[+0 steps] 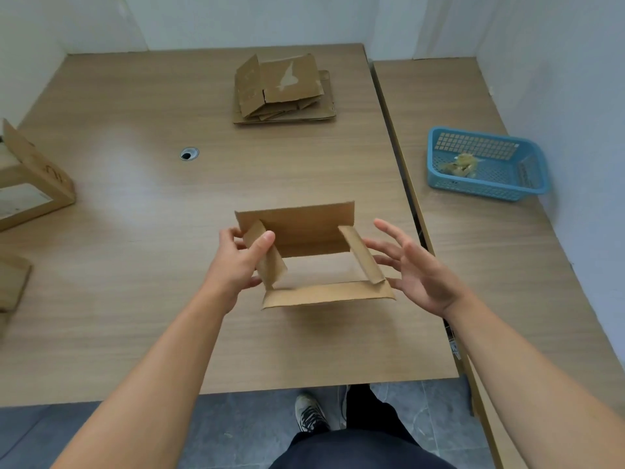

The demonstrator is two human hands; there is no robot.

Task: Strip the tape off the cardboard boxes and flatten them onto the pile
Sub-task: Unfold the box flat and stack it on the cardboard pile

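Opened box held above the surface, its long axis running left to right between your hands, both ends open so the surface shows through; your left hand pinches the left short flap, thumb across it, while your right hand is spread with straight fingers just beside the right end, contact unclear. The pile of flattened boxes lies straight ahead, well apart; collapsing the box probably calls for pressing its long walls together before carrying it forward.
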